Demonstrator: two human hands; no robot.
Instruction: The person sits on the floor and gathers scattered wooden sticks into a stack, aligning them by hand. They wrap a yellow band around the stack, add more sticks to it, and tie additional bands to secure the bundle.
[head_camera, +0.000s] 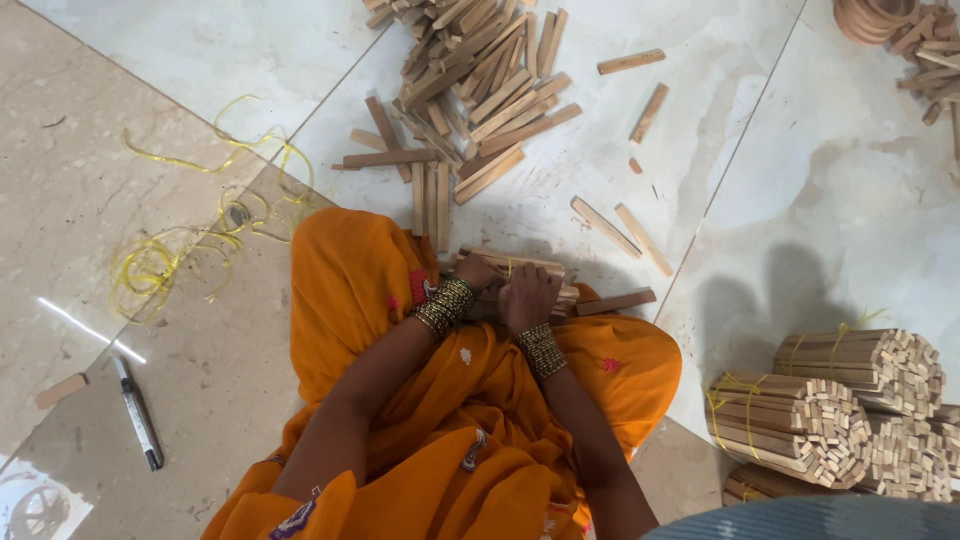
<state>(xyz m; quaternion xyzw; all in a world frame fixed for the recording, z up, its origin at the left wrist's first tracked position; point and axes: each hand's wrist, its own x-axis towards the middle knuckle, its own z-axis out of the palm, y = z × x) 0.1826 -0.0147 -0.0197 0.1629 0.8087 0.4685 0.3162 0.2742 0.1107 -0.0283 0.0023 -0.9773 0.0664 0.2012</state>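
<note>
Both hands worked at a small bundle of wooden sticks (530, 268) resting on the orange-draped lap. The left hand (477, 273) gripped the bundle's near end, and the right hand (527, 297) clenched over its middle. Beyond the bundle lay a loose pile of sticks (480, 80) on the floor (760, 190); right of it stood tied stick bundles (830, 405), left of it yellow string (190, 240) and a marker pen (137, 412).

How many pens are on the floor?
1. One marker pen lies on the floor at the lower left, beside the orange cloth. Others could be hidden under the cloth.
</note>
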